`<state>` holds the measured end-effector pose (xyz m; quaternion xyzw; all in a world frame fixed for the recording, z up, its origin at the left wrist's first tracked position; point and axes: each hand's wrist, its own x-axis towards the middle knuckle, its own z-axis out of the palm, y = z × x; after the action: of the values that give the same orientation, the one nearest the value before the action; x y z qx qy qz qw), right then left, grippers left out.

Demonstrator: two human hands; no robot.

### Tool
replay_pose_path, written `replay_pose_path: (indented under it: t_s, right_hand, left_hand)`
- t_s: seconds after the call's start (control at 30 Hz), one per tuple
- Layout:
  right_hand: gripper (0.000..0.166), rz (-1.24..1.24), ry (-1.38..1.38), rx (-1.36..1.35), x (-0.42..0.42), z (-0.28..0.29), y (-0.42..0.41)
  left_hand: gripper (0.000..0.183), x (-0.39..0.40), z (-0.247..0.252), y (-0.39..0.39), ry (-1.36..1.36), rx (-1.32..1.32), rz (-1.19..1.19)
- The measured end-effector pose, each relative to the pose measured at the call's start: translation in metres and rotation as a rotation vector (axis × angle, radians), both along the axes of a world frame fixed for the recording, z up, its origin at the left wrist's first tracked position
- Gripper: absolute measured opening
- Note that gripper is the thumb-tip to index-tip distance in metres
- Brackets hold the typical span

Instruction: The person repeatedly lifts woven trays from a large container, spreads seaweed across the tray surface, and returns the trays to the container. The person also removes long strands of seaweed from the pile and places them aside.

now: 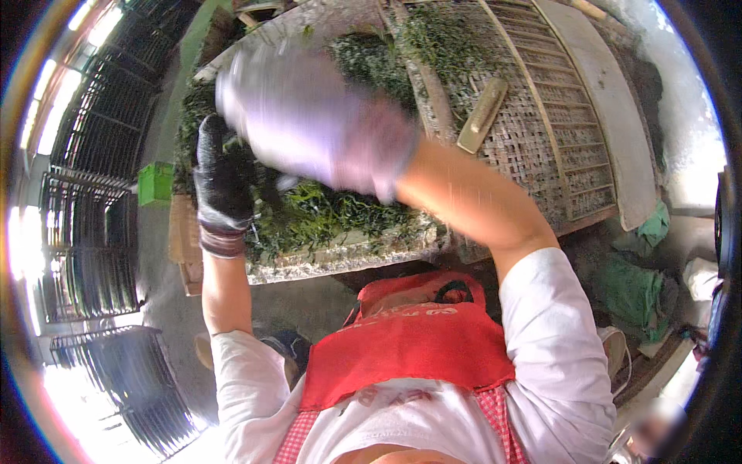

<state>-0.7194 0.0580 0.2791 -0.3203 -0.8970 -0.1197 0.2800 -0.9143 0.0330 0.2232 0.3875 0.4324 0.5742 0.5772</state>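
Note:
My left hand, in a black glove with a brown cuff, rests among dark green leaves at the left side of the worktop. Whether its fingers grip any of them is hidden. Across the worktop reaches my right hand in a pale lavender glove, badly blurred. It is above the leaves and near my left hand's fingertips; its fingers and anything in them cannot be made out. The leaves lie loosely up to the worn front edge of the worktop.
More leaves lie on a woven bamboo mat, beside a wooden block. Slatted framing and a pale board run along the right. A green box stands left; green cloth lies at lower right. Dark racks line the far left.

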Motion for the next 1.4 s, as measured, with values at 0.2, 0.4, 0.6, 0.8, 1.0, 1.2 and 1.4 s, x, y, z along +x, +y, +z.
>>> replay_pose_path:
  t_s: [0.2, 0.4, 0.6, 0.8, 1.0, 1.2, 1.4]
  right_hand:
    - [0.038, 0.350, 0.500, -0.269, 0.087, -0.070, -0.006]
    - [0.032, 0.328, 0.357, -0.957, 0.087, -0.150, 0.084]
    - [0.035, -0.041, -0.204, -0.413, 0.321, -0.126, 0.193]
    - [0.035, -0.208, -0.278, -0.106, 0.535, -0.011, 0.329]
    - [0.043, -0.361, -0.065, 0.147, 0.759, -0.060, 0.498]
    - [0.051, -0.304, 0.209, -0.505, 0.654, -0.169, 0.537]
    - [0.047, -0.441, -0.465, -0.760, 0.540, -0.232, 0.587]
  left_hand:
    - [0.033, 0.038, 0.003, 0.026, -0.306, -0.186, -0.496]
    - [0.029, 0.123, 0.042, 0.065, 0.351, -0.237, -0.698]
    - [0.029, 0.170, -0.007, 0.142, 0.705, -0.161, -0.204]
    - [0.023, 0.327, -0.017, 0.319, 0.380, 0.211, -0.267]
    - [0.021, 0.554, -0.032, 0.500, 0.282, 0.349, -0.512]
    - [0.026, 0.559, -0.153, 0.590, 1.637, 0.539, -0.170]
    - [0.030, 0.429, -0.172, 0.609, 1.806, 0.434, 0.040]
